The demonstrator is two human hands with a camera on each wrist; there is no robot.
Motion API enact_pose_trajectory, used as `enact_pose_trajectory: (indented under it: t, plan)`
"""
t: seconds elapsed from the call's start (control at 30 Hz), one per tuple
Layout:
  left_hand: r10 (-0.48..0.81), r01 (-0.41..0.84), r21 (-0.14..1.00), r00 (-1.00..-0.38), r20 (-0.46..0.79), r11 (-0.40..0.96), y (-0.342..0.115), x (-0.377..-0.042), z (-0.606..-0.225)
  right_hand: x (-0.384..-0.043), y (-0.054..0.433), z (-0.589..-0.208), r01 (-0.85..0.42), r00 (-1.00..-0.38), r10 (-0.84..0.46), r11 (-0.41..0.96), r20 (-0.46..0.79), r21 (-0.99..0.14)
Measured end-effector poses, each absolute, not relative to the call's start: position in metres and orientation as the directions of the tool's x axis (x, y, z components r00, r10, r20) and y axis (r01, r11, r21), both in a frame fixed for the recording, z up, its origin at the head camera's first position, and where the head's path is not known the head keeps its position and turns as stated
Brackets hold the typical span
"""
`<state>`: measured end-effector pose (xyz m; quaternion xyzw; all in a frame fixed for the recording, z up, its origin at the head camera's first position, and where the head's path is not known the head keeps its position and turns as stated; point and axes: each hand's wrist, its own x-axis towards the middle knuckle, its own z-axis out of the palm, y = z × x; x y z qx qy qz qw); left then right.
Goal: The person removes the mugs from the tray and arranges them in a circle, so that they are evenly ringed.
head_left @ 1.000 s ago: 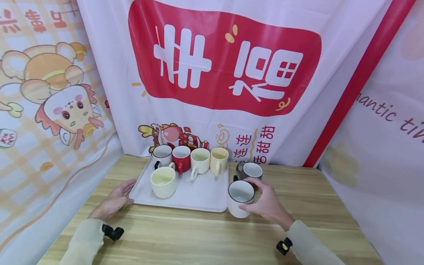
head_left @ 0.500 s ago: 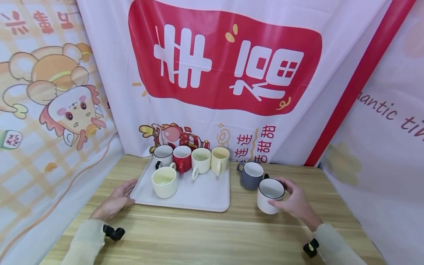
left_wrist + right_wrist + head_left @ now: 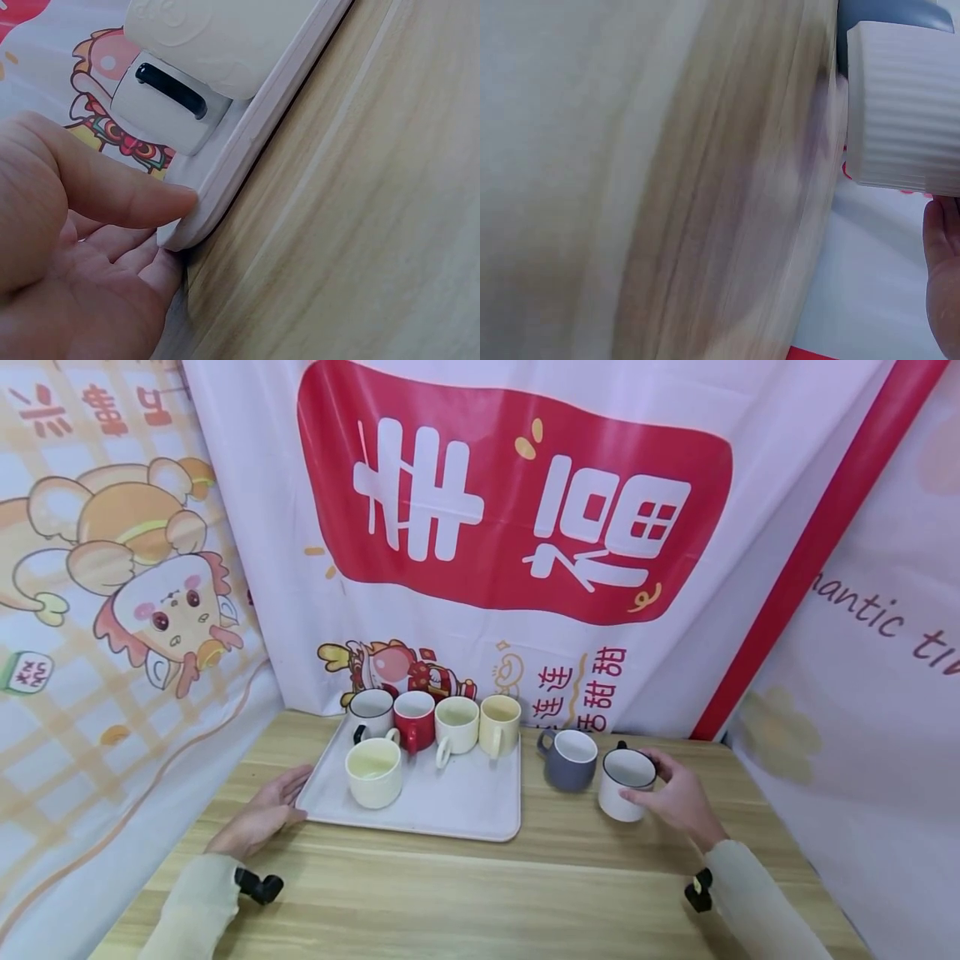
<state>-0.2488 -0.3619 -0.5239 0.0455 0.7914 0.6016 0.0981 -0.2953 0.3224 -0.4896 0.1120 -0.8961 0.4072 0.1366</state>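
My right hand [image 3: 678,797] grips a white mug with a dark rim [image 3: 621,802], thumb on its near side and fingers round the far right side. The mug is upright; the right wrist view shows its ribbed wall [image 3: 907,112] with the base close over the table. Left of it stands a dark grey mug [image 3: 568,770], handle to the back left. My left hand [image 3: 266,810] pinches the front left corner of the white tray [image 3: 450,810], the thumb [image 3: 161,201] on the rim and the other fingers lower at its edge.
On the tray, a back row holds a white black-handled mug [image 3: 372,717], a red mug [image 3: 415,722], a cream mug [image 3: 459,727] and a pale yellow mug [image 3: 500,722]. A wider cream mug [image 3: 373,777] stands before them. A printed cloth [image 3: 637,685] hangs behind the wooden table [image 3: 450,893].
My right hand has carried the dark-rimmed white mug from the tray's right edge rightward, then slightly back, to the right of the grey mug. My left hand has stayed at the tray corner.
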Motion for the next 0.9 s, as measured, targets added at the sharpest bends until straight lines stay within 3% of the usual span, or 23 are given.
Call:
enact_pose_trajectory:
  t: [0.27, 0.67, 0.9]
  plan:
    - [0.190, -0.050, 0.962, -0.976, -0.104, 0.269, -0.360, -0.247, -0.524, -0.319, 0.326, -0.495, -0.295, -0.945, -0.056, 0.573, 0.323, -0.765]
    - [0.166, -0.073, 0.951, -0.978, -0.128, 0.300, -0.360, -0.246, -0.524, -0.338, 0.327, -0.498, -0.142, -0.980, 0.017, 0.629, 0.196, -0.764]
    - [0.165, -0.069, 0.952, -0.979, -0.123, 0.299, -0.360, -0.247, -0.522, -0.348, 0.326, -0.494, -0.162, -0.983, -0.037, 0.625, 0.178, -0.764]
